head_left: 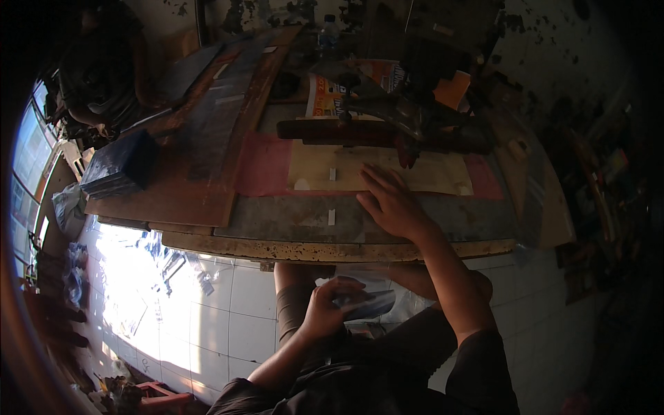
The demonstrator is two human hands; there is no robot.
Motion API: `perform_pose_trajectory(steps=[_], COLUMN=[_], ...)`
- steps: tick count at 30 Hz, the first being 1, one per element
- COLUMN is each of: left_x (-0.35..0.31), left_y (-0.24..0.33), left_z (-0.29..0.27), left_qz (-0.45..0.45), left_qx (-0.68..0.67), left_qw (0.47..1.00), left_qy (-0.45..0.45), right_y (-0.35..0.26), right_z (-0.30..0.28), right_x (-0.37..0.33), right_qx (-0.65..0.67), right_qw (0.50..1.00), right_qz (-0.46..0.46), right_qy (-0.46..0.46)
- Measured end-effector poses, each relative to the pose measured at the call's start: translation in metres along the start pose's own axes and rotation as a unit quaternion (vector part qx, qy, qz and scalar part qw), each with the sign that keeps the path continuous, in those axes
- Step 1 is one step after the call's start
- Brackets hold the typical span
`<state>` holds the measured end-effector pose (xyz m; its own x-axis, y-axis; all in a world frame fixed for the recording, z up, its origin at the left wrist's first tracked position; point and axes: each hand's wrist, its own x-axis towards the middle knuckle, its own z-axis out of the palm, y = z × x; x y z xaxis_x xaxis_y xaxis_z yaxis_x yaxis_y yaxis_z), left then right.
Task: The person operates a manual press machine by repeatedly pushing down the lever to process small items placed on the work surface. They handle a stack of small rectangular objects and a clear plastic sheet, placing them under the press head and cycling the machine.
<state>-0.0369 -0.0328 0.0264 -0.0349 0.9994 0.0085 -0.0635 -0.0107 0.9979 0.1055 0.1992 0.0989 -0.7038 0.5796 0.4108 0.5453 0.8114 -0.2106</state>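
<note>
Over my lap, below the table edge, my left hand (326, 306) is closed on a thin, shiny plastic piece (373, 304), perhaps a bag or sheet. My right hand (394, 206) lies on the table with fingers stretched out. Its fingertips touch a pale yellow sheet (429, 176) that lies over a pink one (263, 166). One small white strip (333, 174) is on the yellow sheet, and another white strip (331, 217) sits nearer the table edge. Just beyond my fingers, a long dark red bar (325, 130) spans the sheet below a dark metal arm (398, 111).
A dark blue stack (121, 166) stands on the brown board (187, 187) at left. A person (104, 76) works at the far left. Behind the bar are an orange printed sheet (321, 97) and a water bottle (328, 31). Plastic scraps (173, 263) litter the tiled floor.
</note>
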Motion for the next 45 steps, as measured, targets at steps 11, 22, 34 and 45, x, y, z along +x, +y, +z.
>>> perform_pose_trajectory(steps=[11,22,34,45], left_x=[0.002,0.004,0.006,0.000], left_y=[0.005,0.000,0.000,-0.003], left_z=[0.002,0.000,-0.001,-0.001], left_qz=[-0.025,-0.032,-0.040,-0.007], left_qx=[-0.019,-0.006,-0.009,-0.025], left_qw=[1.000,0.999,0.999,1.000], left_qy=[0.004,-0.013,-0.018,-0.004], right_y=[-0.001,-0.002,-0.002,-0.005], right_z=[0.002,0.006,0.009,0.008], right_x=[0.000,0.001,-0.001,0.000], right_qx=[-0.017,-0.018,-0.037,-0.019], right_qw=[1.000,1.000,0.999,1.000], right_qz=[0.008,0.007,0.014,0.004], right_qy=[-0.001,0.008,-0.002,0.013])
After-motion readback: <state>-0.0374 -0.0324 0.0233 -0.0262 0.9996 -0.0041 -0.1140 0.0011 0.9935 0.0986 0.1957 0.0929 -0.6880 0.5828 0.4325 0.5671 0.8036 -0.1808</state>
